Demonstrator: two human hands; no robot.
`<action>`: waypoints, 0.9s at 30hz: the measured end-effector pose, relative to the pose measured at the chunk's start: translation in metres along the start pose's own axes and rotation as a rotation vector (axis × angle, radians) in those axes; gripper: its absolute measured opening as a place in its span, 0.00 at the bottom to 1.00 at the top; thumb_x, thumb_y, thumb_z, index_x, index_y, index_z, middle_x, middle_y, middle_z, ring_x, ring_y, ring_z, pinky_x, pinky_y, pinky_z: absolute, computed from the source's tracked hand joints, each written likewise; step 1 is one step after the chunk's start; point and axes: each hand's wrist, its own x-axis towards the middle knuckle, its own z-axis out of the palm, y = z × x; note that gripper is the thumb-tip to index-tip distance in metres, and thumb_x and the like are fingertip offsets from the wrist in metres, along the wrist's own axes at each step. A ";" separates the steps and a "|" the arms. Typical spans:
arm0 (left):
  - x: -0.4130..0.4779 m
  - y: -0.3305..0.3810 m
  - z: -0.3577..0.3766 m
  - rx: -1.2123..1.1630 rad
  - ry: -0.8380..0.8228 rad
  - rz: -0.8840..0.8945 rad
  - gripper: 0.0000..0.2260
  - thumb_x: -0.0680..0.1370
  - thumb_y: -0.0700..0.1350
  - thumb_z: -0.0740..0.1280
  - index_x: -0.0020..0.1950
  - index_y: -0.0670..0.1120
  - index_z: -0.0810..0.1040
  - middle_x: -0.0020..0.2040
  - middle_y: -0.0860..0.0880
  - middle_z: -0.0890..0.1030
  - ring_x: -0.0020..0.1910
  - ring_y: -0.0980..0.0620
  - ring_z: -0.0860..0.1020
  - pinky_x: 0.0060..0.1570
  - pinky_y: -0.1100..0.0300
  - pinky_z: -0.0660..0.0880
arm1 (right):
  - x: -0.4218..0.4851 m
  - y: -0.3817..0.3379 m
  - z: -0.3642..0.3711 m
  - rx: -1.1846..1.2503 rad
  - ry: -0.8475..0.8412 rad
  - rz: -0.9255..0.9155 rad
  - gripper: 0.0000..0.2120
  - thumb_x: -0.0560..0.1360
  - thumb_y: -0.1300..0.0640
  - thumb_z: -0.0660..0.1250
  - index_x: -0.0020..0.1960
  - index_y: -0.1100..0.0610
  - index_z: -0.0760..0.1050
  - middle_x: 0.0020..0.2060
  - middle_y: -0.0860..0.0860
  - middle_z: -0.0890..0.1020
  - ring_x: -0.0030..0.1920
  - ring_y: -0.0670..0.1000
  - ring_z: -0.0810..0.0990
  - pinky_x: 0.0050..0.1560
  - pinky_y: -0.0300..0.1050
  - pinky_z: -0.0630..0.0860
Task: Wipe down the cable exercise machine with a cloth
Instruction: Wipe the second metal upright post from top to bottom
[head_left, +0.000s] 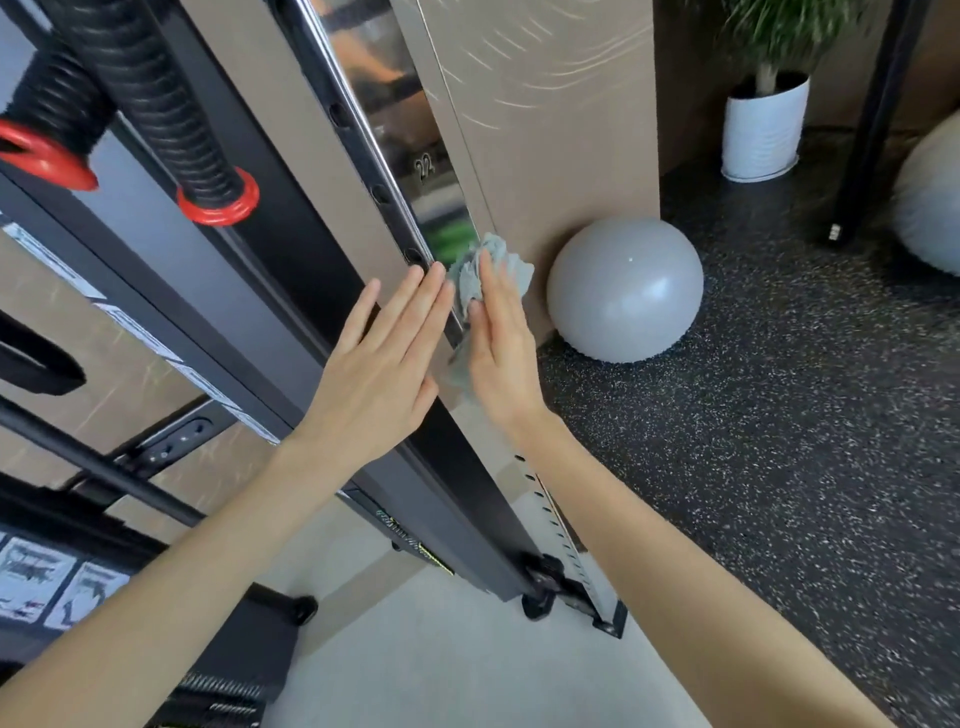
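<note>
Hands first: our right hand (501, 343) lies flat, fingers straight, pressing a crumpled grey cloth (485, 283) against the machine's chrome upright rail (395, 130); the cloth bunches out at the hand's 12 o'clock and trails below its palm edge at 7 o'clock. We cannot tell whether any finger curls around the fabric; what shows is an extended palm on top of it. Our left hand (382, 364), at 9 o'clock of the right and just beside it, is spread flat and empty against the black frame post (311, 249), its fingertips near the rail's edge. The rail carries a row of holes and an engraved number that looks like 22. At 10 o'clock of the hands, two black ribbed handles with red collars (218, 200) hang on the cable exercise machine (156, 244). At 3 o'clock of the cloth, a grey exercise ball (623, 291) sits on the speckled floor (779, 415) against a tan wall panel (561, 130). At 1 o'clock stands a white plant pot (763, 130). At 7 o'clock, instruction stickers (36, 582) show on the frame.
</note>
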 end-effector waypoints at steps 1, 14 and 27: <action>0.000 -0.001 -0.001 -0.001 0.010 0.007 0.30 0.77 0.41 0.58 0.78 0.38 0.53 0.78 0.40 0.55 0.78 0.44 0.52 0.75 0.43 0.51 | 0.007 -0.008 0.000 0.006 0.003 -0.014 0.22 0.83 0.62 0.53 0.75 0.63 0.58 0.75 0.59 0.60 0.76 0.51 0.53 0.75 0.47 0.51; -0.018 0.020 0.053 0.010 0.045 0.319 0.27 0.79 0.46 0.54 0.77 0.37 0.59 0.77 0.41 0.59 0.77 0.46 0.56 0.75 0.43 0.47 | -0.091 0.098 0.004 -0.033 0.139 0.263 0.22 0.82 0.67 0.50 0.76 0.60 0.58 0.75 0.57 0.61 0.76 0.53 0.58 0.74 0.52 0.55; -0.017 0.044 0.080 -0.068 0.239 0.331 0.24 0.80 0.42 0.50 0.76 0.36 0.61 0.75 0.39 0.63 0.75 0.43 0.61 0.75 0.42 0.44 | -0.098 0.107 0.011 -0.065 0.275 0.170 0.19 0.81 0.66 0.55 0.72 0.60 0.67 0.68 0.54 0.72 0.66 0.43 0.68 0.66 0.28 0.60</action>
